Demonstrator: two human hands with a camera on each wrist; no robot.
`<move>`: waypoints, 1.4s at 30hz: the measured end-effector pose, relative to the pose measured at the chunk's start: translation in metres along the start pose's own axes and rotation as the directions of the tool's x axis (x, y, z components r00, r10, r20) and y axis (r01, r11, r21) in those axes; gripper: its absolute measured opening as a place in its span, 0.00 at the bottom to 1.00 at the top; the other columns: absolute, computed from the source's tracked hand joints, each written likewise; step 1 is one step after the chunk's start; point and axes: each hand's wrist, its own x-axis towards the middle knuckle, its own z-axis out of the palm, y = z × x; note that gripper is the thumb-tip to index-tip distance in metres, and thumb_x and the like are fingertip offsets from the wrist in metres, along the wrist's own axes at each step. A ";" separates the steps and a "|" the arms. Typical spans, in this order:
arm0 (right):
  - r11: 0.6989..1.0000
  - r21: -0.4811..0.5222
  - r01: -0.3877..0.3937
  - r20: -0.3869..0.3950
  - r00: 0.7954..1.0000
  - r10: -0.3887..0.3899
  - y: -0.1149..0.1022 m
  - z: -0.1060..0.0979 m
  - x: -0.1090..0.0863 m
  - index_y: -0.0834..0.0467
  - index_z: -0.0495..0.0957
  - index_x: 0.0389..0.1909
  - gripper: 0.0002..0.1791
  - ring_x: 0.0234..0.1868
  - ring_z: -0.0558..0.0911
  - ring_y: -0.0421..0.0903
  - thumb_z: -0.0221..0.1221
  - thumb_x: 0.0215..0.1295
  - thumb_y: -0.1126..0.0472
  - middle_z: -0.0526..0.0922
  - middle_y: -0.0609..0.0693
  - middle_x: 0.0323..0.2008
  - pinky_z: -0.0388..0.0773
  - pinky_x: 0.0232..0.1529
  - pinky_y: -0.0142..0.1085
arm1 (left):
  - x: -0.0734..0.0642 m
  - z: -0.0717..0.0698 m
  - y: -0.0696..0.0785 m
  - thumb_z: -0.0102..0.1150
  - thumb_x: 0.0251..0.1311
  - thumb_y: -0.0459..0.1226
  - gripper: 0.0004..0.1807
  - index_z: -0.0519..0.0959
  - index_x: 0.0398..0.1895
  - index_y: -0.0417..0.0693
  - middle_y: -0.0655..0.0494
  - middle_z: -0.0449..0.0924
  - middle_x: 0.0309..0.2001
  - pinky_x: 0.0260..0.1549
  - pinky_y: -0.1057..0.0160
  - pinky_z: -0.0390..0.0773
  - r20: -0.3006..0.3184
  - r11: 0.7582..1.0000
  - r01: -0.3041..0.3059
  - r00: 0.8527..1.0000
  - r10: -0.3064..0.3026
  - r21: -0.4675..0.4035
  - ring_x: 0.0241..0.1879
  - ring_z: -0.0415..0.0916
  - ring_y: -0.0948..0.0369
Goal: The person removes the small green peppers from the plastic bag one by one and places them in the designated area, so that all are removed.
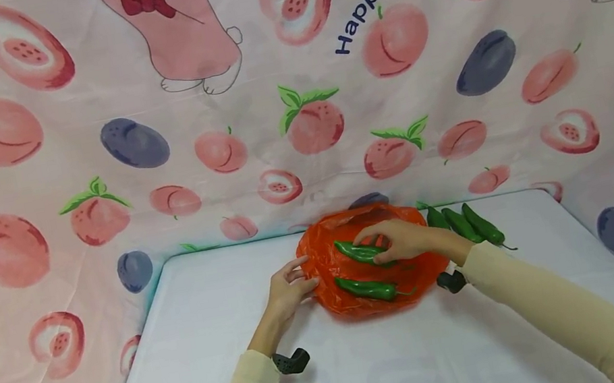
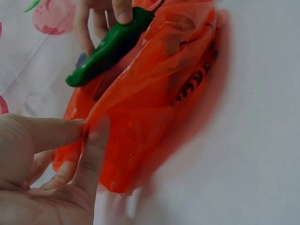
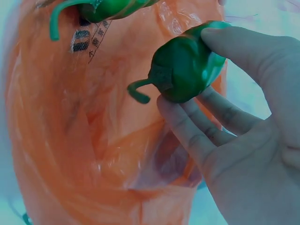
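Observation:
An orange-red plastic bag (image 1: 316, 244) lies crumpled on the white table. My left hand (image 1: 286, 294) is at its left side; thumb and finger pinch the edge of the bag (image 2: 140, 93) in the left wrist view. Over the bag, my right hand (image 1: 404, 239) holds a green chili pepper (image 1: 357, 252) between thumb and fingers; the right wrist view shows this pepper (image 3: 183, 65) with its curled stem end toward the camera. A second green pepper (image 1: 366, 288) lies on the near part of the bag, apart from both hands.
Several more green peppers (image 1: 482, 225) lie side by side to the right of the bag, partly behind my right forearm. The white table (image 1: 219, 289) meets a fruit-printed cloth (image 1: 264, 89) at the back and sides. Each wrist wears a dark camera mount (image 1: 292, 362).

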 end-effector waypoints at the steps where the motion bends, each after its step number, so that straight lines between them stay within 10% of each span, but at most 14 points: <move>1: 1.000 0.003 0.007 -0.011 1.000 -0.007 0.000 -0.001 -0.001 0.49 0.77 0.65 0.26 0.53 0.81 0.53 0.69 0.67 0.60 0.82 0.52 0.57 0.83 0.53 0.48 | 0.000 0.000 0.000 0.65 0.62 0.23 0.31 0.73 0.70 0.40 0.38 0.78 0.49 0.42 0.54 0.88 -0.001 1.000 0.000 1.000 0.000 0.001 0.33 0.85 0.60; 26: 0.995 -0.020 0.102 -0.217 0.971 -0.104 0.011 -0.029 -0.064 0.53 0.76 0.66 0.28 0.52 0.82 0.53 0.70 0.65 0.59 0.84 0.53 0.53 0.83 0.51 0.51 | 0.000 0.002 0.001 0.66 0.62 0.25 0.32 0.73 0.71 0.44 0.39 0.76 0.52 0.46 0.52 0.87 0.006 1.000 0.019 1.000 -0.019 0.017 0.34 0.85 0.59; 42: 0.999 0.034 0.034 -0.263 0.965 -0.024 0.022 -0.036 -0.105 0.51 0.77 0.65 0.28 0.38 0.81 0.47 0.71 0.64 0.58 0.84 0.52 0.47 0.83 0.38 0.36 | 0.002 0.001 -0.001 0.66 0.62 0.25 0.31 0.74 0.70 0.44 0.38 0.77 0.51 0.45 0.52 0.87 0.005 1.000 0.011 1.000 -0.011 0.024 0.34 0.84 0.59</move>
